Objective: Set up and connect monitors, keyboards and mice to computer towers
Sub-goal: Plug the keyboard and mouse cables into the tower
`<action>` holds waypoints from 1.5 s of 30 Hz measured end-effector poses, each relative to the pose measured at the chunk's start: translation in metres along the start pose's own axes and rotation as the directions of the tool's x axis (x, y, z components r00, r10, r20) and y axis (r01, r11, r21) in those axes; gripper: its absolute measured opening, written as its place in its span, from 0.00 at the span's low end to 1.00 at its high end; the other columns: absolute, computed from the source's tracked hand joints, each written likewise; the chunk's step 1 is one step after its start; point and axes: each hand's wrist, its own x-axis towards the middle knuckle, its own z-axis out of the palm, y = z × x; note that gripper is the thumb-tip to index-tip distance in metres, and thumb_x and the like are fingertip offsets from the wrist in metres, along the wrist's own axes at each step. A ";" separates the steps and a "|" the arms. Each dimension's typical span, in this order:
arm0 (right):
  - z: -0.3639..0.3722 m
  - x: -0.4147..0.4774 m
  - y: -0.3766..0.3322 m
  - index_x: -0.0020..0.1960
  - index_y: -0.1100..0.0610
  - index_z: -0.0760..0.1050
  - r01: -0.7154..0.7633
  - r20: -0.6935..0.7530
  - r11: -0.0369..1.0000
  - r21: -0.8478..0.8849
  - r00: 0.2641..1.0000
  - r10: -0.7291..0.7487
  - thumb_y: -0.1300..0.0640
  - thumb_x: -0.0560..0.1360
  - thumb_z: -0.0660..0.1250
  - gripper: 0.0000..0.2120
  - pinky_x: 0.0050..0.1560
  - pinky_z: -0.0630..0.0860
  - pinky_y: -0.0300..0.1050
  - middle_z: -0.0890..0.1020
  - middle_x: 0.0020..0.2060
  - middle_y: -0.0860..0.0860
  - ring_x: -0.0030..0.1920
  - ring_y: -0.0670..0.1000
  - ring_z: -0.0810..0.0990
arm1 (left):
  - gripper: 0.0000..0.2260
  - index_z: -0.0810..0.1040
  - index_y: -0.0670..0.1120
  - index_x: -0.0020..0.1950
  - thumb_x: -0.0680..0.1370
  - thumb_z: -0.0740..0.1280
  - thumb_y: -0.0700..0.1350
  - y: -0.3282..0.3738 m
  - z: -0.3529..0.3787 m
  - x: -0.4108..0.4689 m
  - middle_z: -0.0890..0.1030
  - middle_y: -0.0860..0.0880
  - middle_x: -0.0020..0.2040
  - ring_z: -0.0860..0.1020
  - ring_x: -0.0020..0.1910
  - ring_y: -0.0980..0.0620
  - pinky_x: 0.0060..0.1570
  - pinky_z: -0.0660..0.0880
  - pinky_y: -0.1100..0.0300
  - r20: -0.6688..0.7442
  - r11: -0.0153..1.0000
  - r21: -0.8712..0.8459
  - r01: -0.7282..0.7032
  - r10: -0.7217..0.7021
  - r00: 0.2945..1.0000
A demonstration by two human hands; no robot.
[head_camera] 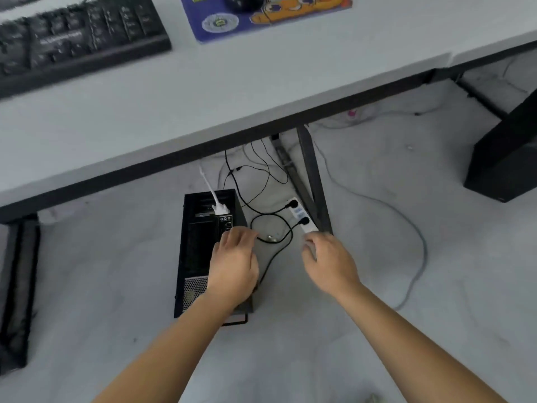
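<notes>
A black computer tower (200,242) lies on the floor under the desk edge, its back panel facing up, with a white monitor cable plug (220,208) seated in it. My left hand (235,266) rests over the tower's back panel with its fingers curled down by the ports; what lies under them is hidden. A loose black cable with a metal plug (270,237) lies just right of its fingertips. My right hand (328,260) grips the near end of a white power strip (299,212) that has two black plugs in it. The keyboard (72,39) and the mouse (239,2) are on the desk.
The grey desk (261,77) spans the top, with a purple mouse pad (261,16) on it. A dark desk leg (313,181) stands beside the power strip. A second black tower (505,158) stands at right. A grey cable (418,242) trails over the floor.
</notes>
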 end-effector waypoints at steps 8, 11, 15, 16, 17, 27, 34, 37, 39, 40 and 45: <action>0.103 0.107 0.067 0.64 0.51 0.75 0.091 -0.141 0.996 0.022 0.986 -0.087 0.51 0.82 0.58 0.14 0.55 0.75 0.47 0.78 0.57 0.49 0.59 0.51 0.77 | 0.20 0.77 0.42 0.64 0.76 0.55 0.42 -0.069 0.130 0.070 0.77 0.44 0.60 0.75 0.58 0.41 0.60 0.74 0.43 -0.127 0.994 0.029 -0.104 0.107 0.986; 0.122 0.133 0.082 0.63 0.51 0.76 0.151 -0.197 0.988 -0.011 0.969 -0.150 0.51 0.81 0.60 0.13 0.55 0.75 0.47 0.78 0.56 0.51 0.58 0.52 0.77 | 0.17 0.77 0.43 0.63 0.76 0.62 0.36 -0.084 0.155 0.090 0.76 0.44 0.60 0.74 0.58 0.41 0.59 0.73 0.42 -0.120 0.981 0.083 -0.178 0.187 0.975; 0.143 0.151 0.095 0.65 0.53 0.76 0.168 -0.227 0.986 0.011 0.960 -0.161 0.52 0.81 0.60 0.14 0.55 0.73 0.46 0.79 0.59 0.51 0.59 0.52 0.78 | 0.15 0.78 0.44 0.63 0.78 0.62 0.36 -0.092 0.160 0.106 0.76 0.44 0.61 0.73 0.59 0.43 0.60 0.71 0.45 -0.118 0.972 0.101 -0.213 0.225 0.967; 0.149 0.150 0.094 0.65 0.53 0.76 0.163 -0.207 0.985 0.058 0.967 -0.147 0.52 0.81 0.61 0.14 0.55 0.73 0.45 0.80 0.59 0.51 0.59 0.52 0.78 | 0.15 0.79 0.43 0.62 0.78 0.62 0.36 -0.096 0.157 0.104 0.77 0.44 0.60 0.74 0.59 0.42 0.59 0.72 0.45 -0.148 0.975 0.100 -0.201 0.214 0.966; 0.155 0.149 0.092 0.64 0.54 0.76 0.152 -0.178 0.983 0.105 0.975 -0.132 0.52 0.81 0.61 0.15 0.56 0.73 0.44 0.81 0.58 0.51 0.58 0.52 0.79 | 0.14 0.79 0.43 0.62 0.78 0.62 0.36 -0.101 0.154 0.100 0.77 0.44 0.60 0.74 0.59 0.42 0.58 0.73 0.44 -0.193 0.980 0.093 -0.177 0.192 0.962; 0.239 0.136 -0.004 0.75 0.44 0.67 0.025 0.275 0.804 0.595 0.933 -0.232 0.25 0.73 0.56 0.36 0.71 0.68 0.52 0.75 0.69 0.43 0.69 0.49 0.73 | 0.31 0.51 0.40 0.80 0.84 0.50 0.58 -0.206 0.128 0.062 0.60 0.39 0.78 0.58 0.77 0.40 0.72 0.60 0.40 -0.197 0.802 -0.011 0.597 -0.587 0.786; 0.266 0.148 -0.032 0.79 0.36 0.53 0.058 0.327 0.851 0.522 0.908 -0.262 0.20 0.68 0.49 0.43 0.75 0.62 0.54 0.70 0.74 0.43 0.74 0.50 0.67 | 0.28 0.58 0.38 0.75 0.85 0.47 0.57 -0.231 0.132 0.055 0.70 0.36 0.70 0.68 0.68 0.35 0.65 0.65 0.42 -0.136 0.753 -0.018 0.657 -0.653 0.745; 0.263 0.157 -0.046 0.81 0.43 0.51 0.112 0.325 0.863 0.492 0.896 -0.301 0.30 0.79 0.49 0.35 0.74 0.59 0.48 0.65 0.77 0.44 0.76 0.51 0.63 | 0.26 0.61 0.37 0.72 0.85 0.47 0.56 -0.241 0.128 0.059 0.70 0.35 0.70 0.68 0.68 0.34 0.64 0.65 0.43 -0.167 0.747 -0.022 0.665 -0.658 0.734; 0.264 0.163 -0.056 0.81 0.45 0.50 0.132 0.338 0.871 0.473 0.886 -0.318 0.32 0.81 0.49 0.33 0.72 0.58 0.47 0.62 0.78 0.44 0.77 0.51 0.61 | 0.26 0.61 0.36 0.72 0.85 0.47 0.56 -0.252 0.125 0.061 0.69 0.35 0.70 0.68 0.68 0.34 0.65 0.65 0.42 -0.186 0.746 -0.023 0.666 -0.657 0.730; 0.268 0.166 -0.062 0.81 0.45 0.50 0.148 0.335 0.865 0.479 0.880 -0.336 0.31 0.79 0.48 0.35 0.73 0.58 0.47 0.62 0.78 0.45 0.77 0.51 0.61 | 0.26 0.61 0.36 0.72 0.85 0.47 0.56 -0.259 0.123 0.062 0.69 0.35 0.70 0.68 0.68 0.34 0.65 0.65 0.42 -0.194 0.744 -0.021 0.668 -0.658 0.728; 0.298 0.179 -0.098 0.81 0.42 0.51 0.167 0.334 0.845 0.508 0.866 -0.372 0.23 0.71 0.48 0.43 0.75 0.62 0.54 0.67 0.76 0.47 0.75 0.53 0.66 | 0.26 0.63 0.35 0.71 0.85 0.47 0.56 -0.300 0.106 0.070 0.71 0.34 0.69 0.69 0.67 0.32 0.64 0.66 0.40 -0.252 0.712 0.006 0.702 -0.678 0.691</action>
